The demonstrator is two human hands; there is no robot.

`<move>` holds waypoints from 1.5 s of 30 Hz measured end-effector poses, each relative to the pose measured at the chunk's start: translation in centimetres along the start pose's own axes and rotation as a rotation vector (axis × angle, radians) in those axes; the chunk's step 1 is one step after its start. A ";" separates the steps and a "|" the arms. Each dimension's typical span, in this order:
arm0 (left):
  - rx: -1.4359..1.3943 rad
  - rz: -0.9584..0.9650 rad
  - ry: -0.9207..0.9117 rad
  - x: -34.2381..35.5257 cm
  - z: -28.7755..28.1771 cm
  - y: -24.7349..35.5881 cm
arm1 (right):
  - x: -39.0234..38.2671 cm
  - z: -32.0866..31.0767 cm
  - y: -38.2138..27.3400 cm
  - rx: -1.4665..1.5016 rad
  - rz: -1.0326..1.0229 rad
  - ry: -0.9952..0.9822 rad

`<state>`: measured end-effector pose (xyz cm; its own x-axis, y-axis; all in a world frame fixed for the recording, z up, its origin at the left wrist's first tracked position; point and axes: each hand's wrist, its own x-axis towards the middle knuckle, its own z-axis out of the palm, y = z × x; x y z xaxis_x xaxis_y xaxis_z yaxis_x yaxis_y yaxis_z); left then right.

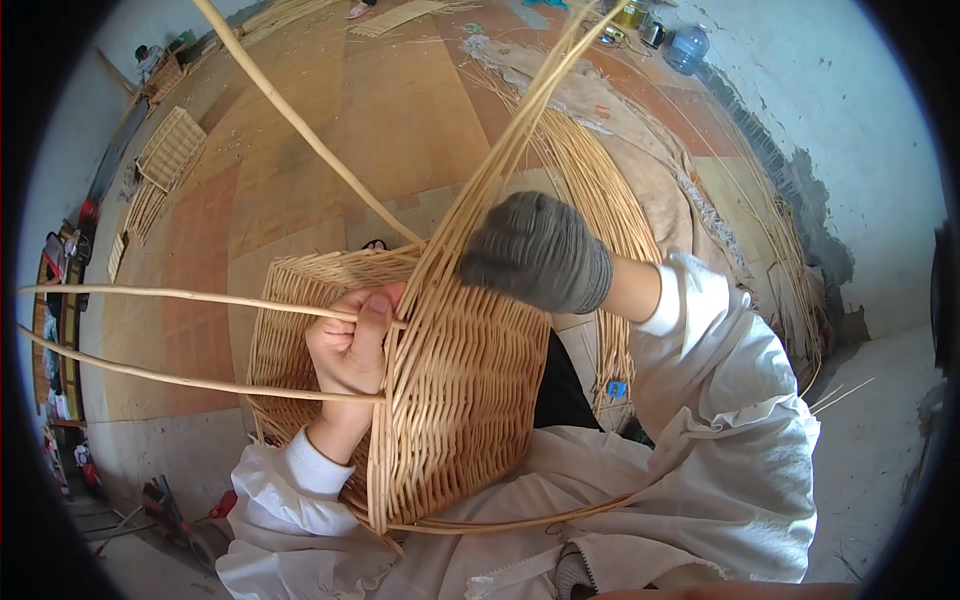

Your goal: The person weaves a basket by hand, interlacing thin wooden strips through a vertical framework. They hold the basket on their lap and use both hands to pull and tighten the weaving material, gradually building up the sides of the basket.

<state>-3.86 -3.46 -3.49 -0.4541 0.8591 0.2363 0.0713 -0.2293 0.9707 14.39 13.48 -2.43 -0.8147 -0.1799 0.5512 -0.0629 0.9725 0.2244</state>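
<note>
A half-woven wicker basket rests tilted on my lap, its opening facing left. My left hand, bare, reaches into it from below. Its fingers are curled with the thumb pressed over a pale wicker rod that sticks out to the left. My right hand, in a dark grey knit glove, is closed at the basket's upper edge, against a bundle of long thin wicker strands rising up and right. Slight blur and the glove hide what its fingers hold. Another rod leaves the rim below my left hand.
A thick rod slants up to the left from the rim. Loose wicker lies on cloth to the right. Woven panels lean at far left. A blue water jug stands by the right wall. Shelves line the left.
</note>
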 end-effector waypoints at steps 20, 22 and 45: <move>-0.031 -0.052 -0.239 1.2 -0.7 1.0 | 9.2 -4.7 1.7 0.921 1.208 -0.125; -0.140 -0.179 -0.228 1.3 -0.7 1.3 | 10.4 -4.7 0.7 0.419 0.737 0.018; 0.029 -0.328 -0.551 -5.9 -6.1 5.9 | 3.8 1.4 -0.4 0.031 0.092 0.149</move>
<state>-6.16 -12.67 0.59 0.0658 0.9934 -0.0937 0.0335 0.0916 0.9952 10.47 12.60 -1.54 -0.7238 -0.1077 0.6815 -0.0116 0.9895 0.1441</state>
